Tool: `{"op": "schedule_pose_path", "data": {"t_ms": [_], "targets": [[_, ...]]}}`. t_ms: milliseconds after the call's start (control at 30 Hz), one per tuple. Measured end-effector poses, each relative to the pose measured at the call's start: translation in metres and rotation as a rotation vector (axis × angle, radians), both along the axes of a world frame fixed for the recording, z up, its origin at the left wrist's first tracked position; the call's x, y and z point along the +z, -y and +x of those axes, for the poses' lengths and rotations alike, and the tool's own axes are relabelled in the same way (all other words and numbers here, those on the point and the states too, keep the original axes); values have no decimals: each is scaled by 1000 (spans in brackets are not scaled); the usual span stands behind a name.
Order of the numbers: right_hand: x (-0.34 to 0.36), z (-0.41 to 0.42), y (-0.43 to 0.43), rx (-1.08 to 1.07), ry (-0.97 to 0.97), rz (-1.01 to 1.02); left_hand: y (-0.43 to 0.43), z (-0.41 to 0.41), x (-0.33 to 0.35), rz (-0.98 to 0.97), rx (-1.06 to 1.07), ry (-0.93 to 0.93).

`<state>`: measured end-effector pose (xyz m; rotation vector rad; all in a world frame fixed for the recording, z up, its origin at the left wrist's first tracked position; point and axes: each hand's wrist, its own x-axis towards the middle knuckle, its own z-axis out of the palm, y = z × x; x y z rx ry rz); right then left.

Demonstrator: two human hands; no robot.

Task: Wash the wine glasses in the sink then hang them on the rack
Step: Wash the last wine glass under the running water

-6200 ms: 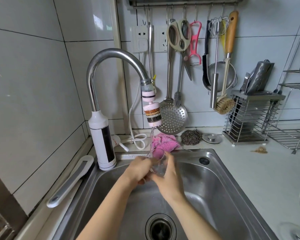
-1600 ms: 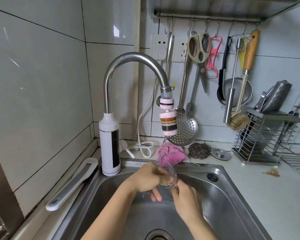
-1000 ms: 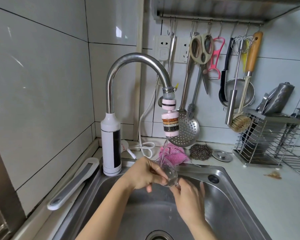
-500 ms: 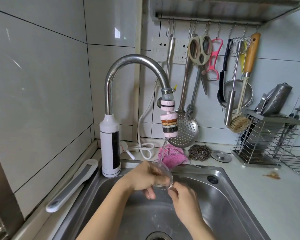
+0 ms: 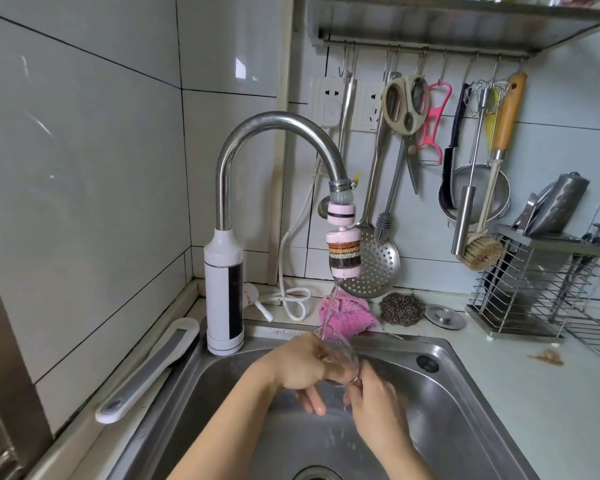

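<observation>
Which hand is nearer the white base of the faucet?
Left. The left hand grips the wine glass just right of and below the white faucet base; the right hand is farther right, on the glass's far side.

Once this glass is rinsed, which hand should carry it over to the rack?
Probably the right hand: it grips the wine glass below the bowl, and the wire rack stands on its side. The left hand wraps the bowl.

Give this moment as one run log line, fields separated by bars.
rinsing | left hand: grips wine glass bowl | right hand: holds it underneath | faucet: water onto glass | over sink
</observation>
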<state>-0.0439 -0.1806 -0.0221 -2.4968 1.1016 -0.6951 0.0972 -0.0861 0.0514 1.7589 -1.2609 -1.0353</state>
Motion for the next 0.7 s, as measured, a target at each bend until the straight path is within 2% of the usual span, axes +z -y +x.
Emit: {"op": "schedule_pose_path", "data": {"t_ms": [200, 300, 400, 533, 700], "targets": [[0, 3, -3, -29, -39, -113, -4, 10, 2, -174, 73, 40], [-4, 8, -3, -28, -99, -77, 0, 1, 0, -116, 66, 7], [-8, 4, 3, 48, -58, -30, 3, -6, -3, -34, 71, -58], [-3, -4, 4, 58, 84, -5, 0, 5, -1, -123, 33, -72], [3, -4, -1, 19, 53, -50, -2, 5, 1, -145, 127, -93]]}}
